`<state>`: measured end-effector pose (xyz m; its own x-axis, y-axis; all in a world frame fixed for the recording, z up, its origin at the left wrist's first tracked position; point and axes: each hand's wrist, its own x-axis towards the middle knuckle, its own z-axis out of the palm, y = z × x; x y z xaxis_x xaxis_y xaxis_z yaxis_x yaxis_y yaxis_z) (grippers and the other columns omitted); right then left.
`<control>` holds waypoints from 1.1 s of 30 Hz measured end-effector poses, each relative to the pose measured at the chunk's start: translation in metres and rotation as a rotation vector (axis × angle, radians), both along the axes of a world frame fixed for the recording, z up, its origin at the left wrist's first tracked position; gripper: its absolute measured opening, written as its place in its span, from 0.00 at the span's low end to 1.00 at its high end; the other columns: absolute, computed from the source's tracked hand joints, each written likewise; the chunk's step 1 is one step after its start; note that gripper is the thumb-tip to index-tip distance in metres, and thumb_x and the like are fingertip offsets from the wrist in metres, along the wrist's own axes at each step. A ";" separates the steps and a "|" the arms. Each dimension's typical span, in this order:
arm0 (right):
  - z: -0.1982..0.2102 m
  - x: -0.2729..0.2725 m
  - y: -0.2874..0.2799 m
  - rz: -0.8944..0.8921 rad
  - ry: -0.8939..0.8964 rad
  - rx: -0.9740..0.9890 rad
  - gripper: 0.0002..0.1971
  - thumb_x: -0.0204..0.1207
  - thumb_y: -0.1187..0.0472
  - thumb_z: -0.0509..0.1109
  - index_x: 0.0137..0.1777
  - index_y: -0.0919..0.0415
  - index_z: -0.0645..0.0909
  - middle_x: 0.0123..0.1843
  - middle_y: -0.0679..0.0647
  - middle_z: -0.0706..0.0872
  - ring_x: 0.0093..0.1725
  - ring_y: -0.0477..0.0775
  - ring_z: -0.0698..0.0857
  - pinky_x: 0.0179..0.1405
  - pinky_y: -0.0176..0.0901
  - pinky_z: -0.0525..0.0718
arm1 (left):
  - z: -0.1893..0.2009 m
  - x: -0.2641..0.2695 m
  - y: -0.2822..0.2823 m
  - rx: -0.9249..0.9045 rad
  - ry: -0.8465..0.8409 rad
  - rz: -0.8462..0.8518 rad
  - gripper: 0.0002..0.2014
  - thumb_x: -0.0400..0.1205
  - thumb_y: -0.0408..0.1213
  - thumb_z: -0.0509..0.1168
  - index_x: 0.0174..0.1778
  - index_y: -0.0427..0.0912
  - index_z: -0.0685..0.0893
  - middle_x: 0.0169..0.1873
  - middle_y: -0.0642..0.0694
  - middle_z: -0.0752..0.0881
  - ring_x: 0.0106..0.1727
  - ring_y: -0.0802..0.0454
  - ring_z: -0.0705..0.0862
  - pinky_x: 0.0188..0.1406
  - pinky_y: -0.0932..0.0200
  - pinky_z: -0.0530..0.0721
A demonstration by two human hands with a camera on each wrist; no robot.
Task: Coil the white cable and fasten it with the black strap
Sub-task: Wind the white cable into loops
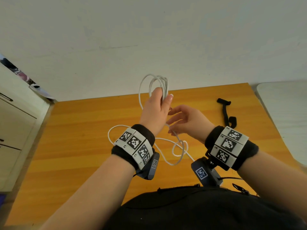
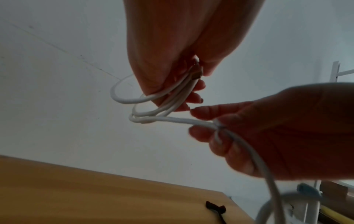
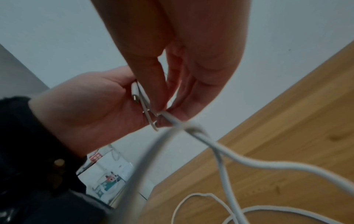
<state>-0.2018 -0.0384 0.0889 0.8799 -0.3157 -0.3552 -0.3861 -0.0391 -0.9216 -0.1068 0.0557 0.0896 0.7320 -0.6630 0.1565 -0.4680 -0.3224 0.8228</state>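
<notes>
My left hand (image 1: 157,107) is raised above the wooden table (image 1: 83,146) and grips several loops of the white cable (image 1: 159,83) between fingers and palm; the coil (image 2: 153,106) and one plug end (image 3: 135,94) show in its grip. Just right of it, my right hand (image 1: 184,120) pinches the loose run of cable (image 2: 216,125) with thumb and fingers. The rest of the cable (image 1: 179,150) trails down in slack loops onto the table (image 3: 268,166). The black strap (image 1: 226,112) lies flat on the table at the far right, untouched, also visible as a strap (image 2: 273,210) near the table's edge.
A white cabinet (image 1: 15,130) stands left of the table. A pale wall (image 1: 149,39) runs behind it, and a light surface (image 1: 285,113) adjoins the table's right edge. My dark-clothed body (image 1: 199,209) is at the near edge.
</notes>
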 end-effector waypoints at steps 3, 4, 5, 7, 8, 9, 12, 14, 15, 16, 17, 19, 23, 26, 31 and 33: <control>0.000 0.001 -0.002 -0.134 -0.030 -0.036 0.16 0.67 0.74 0.76 0.48 0.63 0.73 0.49 0.65 0.86 0.37 0.59 0.90 0.33 0.39 0.90 | -0.005 0.000 0.000 0.030 0.007 -0.016 0.10 0.86 0.44 0.54 0.44 0.41 0.68 0.37 0.46 0.80 0.44 0.51 0.87 0.44 0.41 0.87; 0.000 0.001 -0.003 -0.146 -0.032 -0.053 0.17 0.66 0.74 0.76 0.47 0.62 0.72 0.51 0.65 0.85 0.39 0.62 0.91 0.35 0.40 0.90 | -0.007 0.000 0.001 0.046 0.005 -0.023 0.11 0.86 0.45 0.54 0.44 0.41 0.68 0.36 0.48 0.80 0.43 0.53 0.88 0.43 0.40 0.87; -0.001 0.001 -0.004 -0.139 -0.030 -0.068 0.17 0.65 0.74 0.77 0.45 0.62 0.71 0.52 0.66 0.85 0.42 0.63 0.91 0.38 0.43 0.90 | -0.007 0.000 0.001 0.067 -0.005 -0.031 0.11 0.86 0.45 0.53 0.43 0.42 0.67 0.36 0.50 0.79 0.42 0.55 0.88 0.42 0.41 0.88; -0.001 0.001 -0.004 -0.098 -0.031 -0.095 0.18 0.65 0.75 0.76 0.43 0.61 0.71 0.54 0.67 0.85 0.46 0.61 0.91 0.45 0.47 0.90 | -0.008 0.000 0.001 0.116 -0.032 -0.047 0.11 0.86 0.46 0.52 0.43 0.44 0.66 0.35 0.50 0.79 0.40 0.56 0.88 0.38 0.43 0.88; -0.001 0.000 -0.004 -0.081 -0.035 -0.117 0.18 0.65 0.75 0.77 0.42 0.61 0.71 0.54 0.67 0.85 0.47 0.60 0.91 0.48 0.50 0.90 | -0.008 0.000 0.001 0.141 -0.045 -0.054 0.11 0.86 0.47 0.52 0.42 0.45 0.66 0.35 0.50 0.79 0.38 0.56 0.88 0.36 0.44 0.88; -0.002 0.000 -0.004 -0.072 -0.041 -0.142 0.18 0.64 0.74 0.77 0.42 0.60 0.71 0.53 0.66 0.85 0.47 0.59 0.91 0.49 0.50 0.90 | -0.008 0.001 0.001 0.163 -0.056 -0.061 0.11 0.86 0.47 0.51 0.43 0.45 0.65 0.34 0.49 0.79 0.37 0.55 0.88 0.34 0.45 0.88; -0.003 -0.001 -0.006 -0.078 -0.058 -0.244 0.18 0.64 0.72 0.78 0.37 0.58 0.70 0.48 0.62 0.87 0.45 0.53 0.91 0.46 0.46 0.90 | -0.009 0.002 0.002 0.214 -0.076 -0.078 0.12 0.86 0.48 0.50 0.42 0.45 0.65 0.33 0.43 0.80 0.34 0.46 0.88 0.31 0.43 0.85; -0.004 -0.002 -0.007 -0.096 -0.078 -0.320 0.18 0.64 0.73 0.77 0.33 0.58 0.69 0.46 0.61 0.88 0.43 0.49 0.91 0.43 0.43 0.90 | -0.009 0.003 0.001 0.269 -0.102 -0.087 0.11 0.87 0.47 0.50 0.43 0.44 0.65 0.33 0.42 0.79 0.35 0.43 0.86 0.28 0.46 0.81; -0.004 -0.002 -0.007 -0.109 -0.088 -0.352 0.18 0.64 0.73 0.76 0.32 0.58 0.68 0.45 0.61 0.88 0.42 0.47 0.91 0.42 0.42 0.89 | -0.009 0.003 0.001 0.302 -0.109 -0.089 0.11 0.87 0.47 0.49 0.45 0.44 0.65 0.33 0.44 0.78 0.34 0.44 0.86 0.25 0.52 0.77; -0.004 -0.001 -0.006 -0.120 -0.098 -0.384 0.18 0.64 0.73 0.76 0.31 0.58 0.68 0.45 0.61 0.88 0.41 0.46 0.90 0.41 0.42 0.89 | -0.010 0.002 0.000 0.333 -0.102 -0.092 0.11 0.87 0.47 0.48 0.46 0.44 0.64 0.34 0.46 0.77 0.32 0.47 0.86 0.23 0.57 0.73; -0.004 -0.001 -0.006 -0.126 -0.106 -0.418 0.19 0.63 0.73 0.76 0.30 0.58 0.68 0.44 0.61 0.88 0.40 0.44 0.90 0.41 0.42 0.89 | -0.010 0.002 0.000 0.357 -0.085 -0.095 0.10 0.87 0.47 0.48 0.46 0.45 0.64 0.34 0.48 0.77 0.30 0.50 0.87 0.22 0.60 0.70; -0.003 0.001 -0.007 -0.116 -0.105 -0.492 0.20 0.62 0.72 0.78 0.30 0.56 0.67 0.41 0.61 0.88 0.39 0.42 0.89 0.40 0.43 0.88 | -0.013 0.001 0.000 0.386 -0.063 -0.094 0.10 0.87 0.47 0.47 0.47 0.46 0.64 0.32 0.51 0.77 0.27 0.53 0.87 0.21 0.62 0.70; -0.004 0.000 -0.010 -0.015 -0.023 -0.656 0.19 0.59 0.62 0.83 0.37 0.55 0.72 0.42 0.53 0.85 0.38 0.46 0.84 0.33 0.34 0.81 | -0.017 0.003 0.002 0.401 -0.039 -0.081 0.09 0.87 0.47 0.47 0.48 0.46 0.64 0.31 0.50 0.78 0.25 0.52 0.85 0.24 0.57 0.78; -0.010 -0.004 -0.011 0.028 0.095 -0.773 0.20 0.60 0.52 0.81 0.45 0.52 0.73 0.48 0.48 0.78 0.41 0.46 0.76 0.32 0.30 0.69 | -0.020 0.007 0.002 0.375 0.021 -0.040 0.10 0.87 0.48 0.48 0.50 0.45 0.66 0.33 0.48 0.80 0.25 0.52 0.85 0.31 0.50 0.86; -0.011 -0.009 -0.013 0.074 0.321 -0.641 0.20 0.66 0.51 0.77 0.53 0.54 0.72 0.44 0.52 0.82 0.38 0.51 0.81 0.35 0.46 0.83 | -0.021 0.012 0.003 0.313 0.077 0.026 0.09 0.87 0.47 0.49 0.54 0.45 0.67 0.34 0.46 0.81 0.26 0.50 0.85 0.36 0.44 0.89; -0.013 -0.009 -0.016 0.083 0.330 -0.529 0.17 0.70 0.57 0.73 0.56 0.56 0.74 0.44 0.55 0.85 0.38 0.52 0.84 0.35 0.44 0.84 | -0.020 0.014 0.003 0.306 0.078 0.042 0.10 0.87 0.47 0.49 0.55 0.45 0.68 0.35 0.45 0.81 0.28 0.48 0.85 0.37 0.43 0.89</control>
<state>-0.2106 -0.0545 0.0760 0.7797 -0.4583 -0.4267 -0.6231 -0.4998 -0.6017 -0.0933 0.0589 0.0699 0.7616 -0.6398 -0.1031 -0.3886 -0.5782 0.7174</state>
